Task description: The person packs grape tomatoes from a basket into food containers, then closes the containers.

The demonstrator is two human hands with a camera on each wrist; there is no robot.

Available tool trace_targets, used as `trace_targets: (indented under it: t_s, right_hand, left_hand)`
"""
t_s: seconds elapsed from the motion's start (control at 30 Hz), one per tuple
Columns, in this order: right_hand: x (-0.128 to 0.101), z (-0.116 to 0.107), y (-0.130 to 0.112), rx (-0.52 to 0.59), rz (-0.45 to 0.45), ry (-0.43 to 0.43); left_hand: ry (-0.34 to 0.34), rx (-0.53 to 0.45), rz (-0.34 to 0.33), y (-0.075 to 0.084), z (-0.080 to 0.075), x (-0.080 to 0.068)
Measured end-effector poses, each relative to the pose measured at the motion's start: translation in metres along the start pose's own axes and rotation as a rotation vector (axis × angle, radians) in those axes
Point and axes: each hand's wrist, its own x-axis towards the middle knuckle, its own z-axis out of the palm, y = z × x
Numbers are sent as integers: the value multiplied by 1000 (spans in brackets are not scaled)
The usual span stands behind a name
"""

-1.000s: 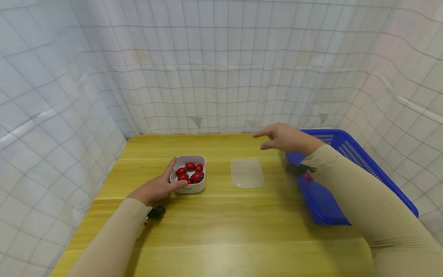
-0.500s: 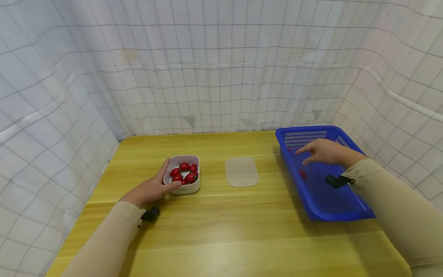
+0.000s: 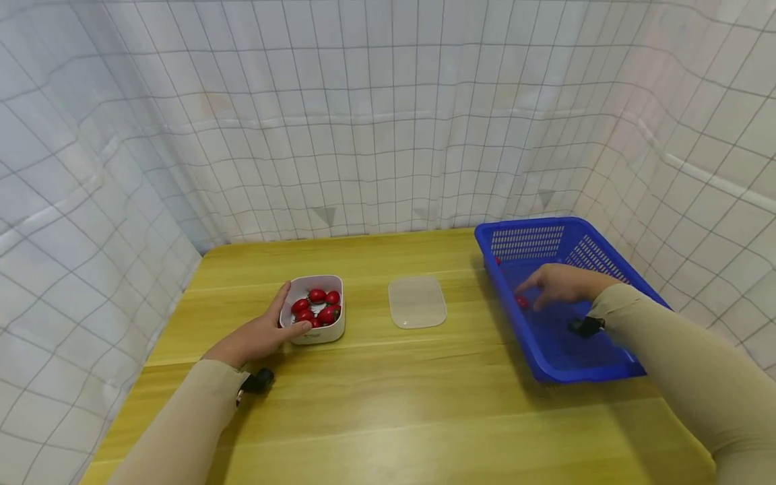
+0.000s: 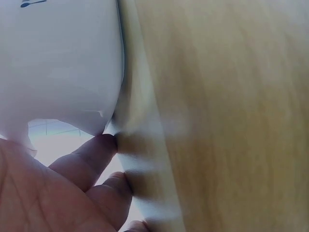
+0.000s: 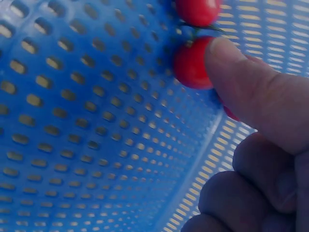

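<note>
My left hand (image 3: 257, 335) holds a small white square food container (image 3: 322, 335) from its left side, thumb along the near rim and fingers round the far side. Several red cherry tomatoes (image 3: 329, 314) lie inside it. In the left wrist view the container's wall (image 4: 63, 63) rises above the fingers. My right hand (image 3: 560, 283) reaches down into a blue perforated basket (image 3: 526, 342), thumb and index finger on either side of a cherry tomato (image 5: 189, 67). In the right wrist view the thumb overlaps that tomato; another cherry tomato (image 5: 199, 9) sits right beside it.
A translucent square lid (image 3: 417, 302) lies flat between container and basket on the yellow wooden table (image 3: 376, 404). Near the basket's far left corner is a further red tomato (image 3: 498, 261). White grid-patterned curtains (image 3: 376, 135) hang behind and at both sides.
The right hand has moved from over the table, near the lid, rightward and down into the basket to the tomato. The left hand stays on the container. The head view has shifted slightly.
</note>
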Motion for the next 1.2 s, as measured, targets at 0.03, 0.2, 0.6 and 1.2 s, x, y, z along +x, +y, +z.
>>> trace_targets:
  t_s: [0.03,0.2,0.6,1.2]
  right_hand:
    - [1,2,1,-8,-5,0]
    - [8,8,3,-44,3,13]
    - [10,11,5,-54,61,-14]
    - [5,16,25,-46,107,-37]
  left_hand:
    - [-1,-4,-1,-1,0,0]
    - [-2,-22,-8,-2,1,-1]
    - [-4,-19,-6,0,1,-3]
    - [-2,-2,-4,1,1,-1]
